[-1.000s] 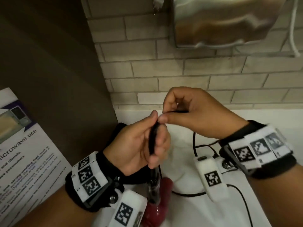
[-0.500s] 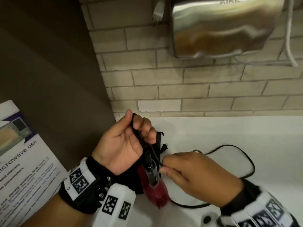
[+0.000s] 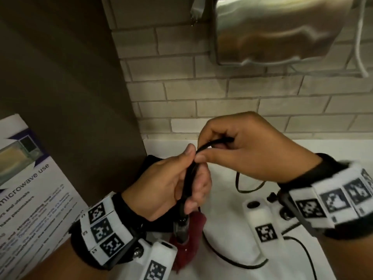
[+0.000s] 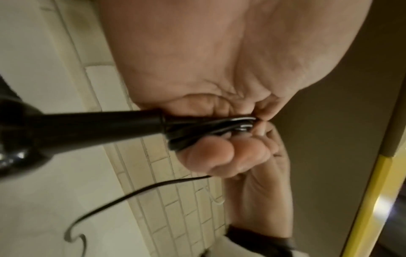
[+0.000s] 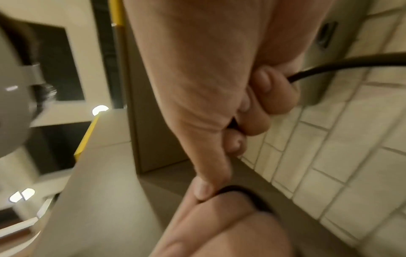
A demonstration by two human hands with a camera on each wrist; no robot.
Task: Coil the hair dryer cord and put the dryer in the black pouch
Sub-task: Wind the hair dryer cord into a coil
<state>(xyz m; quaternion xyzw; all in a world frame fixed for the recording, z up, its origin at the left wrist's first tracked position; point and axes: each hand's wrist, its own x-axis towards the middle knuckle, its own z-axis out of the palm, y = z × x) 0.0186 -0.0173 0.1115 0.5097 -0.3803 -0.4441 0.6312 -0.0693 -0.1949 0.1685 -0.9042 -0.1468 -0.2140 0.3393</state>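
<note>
**One more loop of cord brought up to my left hand**

Several turns of the thin black power cord (image 4: 211,125) sit bunched in my left hand (image 3: 171,184), gathered right at the end of the dryer's black handle (image 4: 98,125), with my fingers curled round both. The dark red hair dryer body (image 3: 189,235) hangs below that fist, nose down, just above the white counter (image 3: 232,249).

Half a second ago my right hand (image 3: 252,152) was low, beside the dryer, picking up slack near the counter. Now it is up at the top of my left fist, pinching the cord between thumb and fingers and laying a fresh bend of it against my left thumb. The slack has shrunk with it: the wide arc that lay out to the right is drawn in to a smaller droop under my right wrist.

I judge the coiling is well under way but not done. A good length of cord lies loose on the counter, curling away below my right wrist. The soft black fabric pouch (image 3: 150,166) lies behind my left hand against the brown panel (image 3: 70,98), mostly hidden, so I cannot tell whether its mouth is open. The dryer is not yet in it.
</note>
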